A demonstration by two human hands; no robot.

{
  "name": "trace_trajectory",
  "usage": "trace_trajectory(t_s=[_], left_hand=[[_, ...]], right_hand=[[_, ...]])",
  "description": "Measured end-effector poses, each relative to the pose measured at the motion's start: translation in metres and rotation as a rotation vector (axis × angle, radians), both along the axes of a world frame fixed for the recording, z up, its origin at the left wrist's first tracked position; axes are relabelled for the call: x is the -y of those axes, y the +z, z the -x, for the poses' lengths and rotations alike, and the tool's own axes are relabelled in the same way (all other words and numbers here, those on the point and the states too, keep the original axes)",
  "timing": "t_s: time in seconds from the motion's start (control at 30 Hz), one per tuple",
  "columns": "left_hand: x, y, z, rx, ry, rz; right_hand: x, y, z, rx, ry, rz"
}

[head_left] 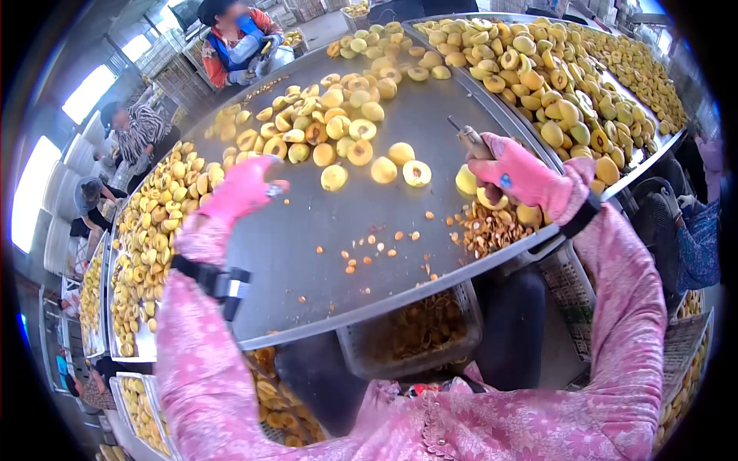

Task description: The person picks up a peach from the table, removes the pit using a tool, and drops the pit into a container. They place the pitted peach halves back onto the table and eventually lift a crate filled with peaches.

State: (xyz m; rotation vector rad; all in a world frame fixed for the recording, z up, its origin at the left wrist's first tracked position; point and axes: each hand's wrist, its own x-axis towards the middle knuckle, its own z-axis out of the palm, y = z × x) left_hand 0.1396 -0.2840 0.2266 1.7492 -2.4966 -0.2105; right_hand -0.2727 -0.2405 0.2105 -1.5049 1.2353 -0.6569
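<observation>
My left hand (244,189), in a pink fingerless glove, hovers over the left part of the metal table, beside halved yellow fruit (184,184). Its fingers are bent near each other; whether they hold anything is too small to make out. In my right hand (507,170), also pink-gloved, is a small tool (470,140) with a thin dark tip pointing up and left. Just under this hand lie a few fruit pieces and a heap of brown pits (492,230). Fruit halves (359,152) are scattered across the middle, some cut side up. Loose pits (380,247) dot the near surface.
The metal table's front edge (361,309) runs before me. A crate (415,338) of scraps sits below it. Piled fruit (553,100) fills the right section behind a raised divider. A co-worker (238,46) is at the far left edge; other people are at both sides.
</observation>
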Motion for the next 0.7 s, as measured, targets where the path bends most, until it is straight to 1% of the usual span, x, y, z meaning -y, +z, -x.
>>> trace_trajectory(t_s=[0.03,0.1,0.17,0.2,0.3,0.33,0.37,0.43,0.5,0.57,0.63,0.7], left_hand=[[0.020,-0.026,0.009,0.006,0.070,0.037],[0.043,-0.065,0.030,-0.092,0.132,0.031],[0.075,-0.102,0.034,-0.208,0.081,0.105],[0.090,-0.111,0.040,-0.268,0.153,0.044],[0.139,-0.130,0.045,-0.322,0.138,0.164],[0.153,-0.131,0.049,-0.353,0.160,0.152],[0.171,-0.139,0.049,-0.452,0.157,0.146],[0.203,-0.153,0.047,-0.401,0.157,0.217],[0.236,-0.176,0.044,-0.440,0.056,0.360],[0.264,-0.193,0.046,-0.480,0.087,0.383],[0.281,-0.200,0.053,-0.597,0.142,0.327],[0.296,-0.203,0.061,-0.586,0.188,0.320]], right_hand=[[0.020,-0.024,-0.003,0.159,-0.067,0.033],[0.058,-0.074,-0.003,0.271,-0.079,-0.037],[0.085,-0.115,-0.014,0.367,-0.175,-0.026],[0.102,-0.128,-0.018,0.336,-0.195,-0.009],[0.152,-0.151,-0.031,0.230,-0.226,0.068],[0.171,-0.154,-0.035,0.190,-0.218,0.114],[0.188,-0.152,-0.040,0.147,-0.213,0.162],[0.219,-0.146,-0.056,0.099,-0.196,0.209],[0.246,-0.136,-0.072,0.081,-0.165,0.117],[0.277,-0.132,-0.093,-0.105,-0.165,0.201],[0.321,-0.156,-0.114,-0.172,-0.137,0.225],[0.353,-0.189,-0.129,-0.286,-0.175,0.537]])
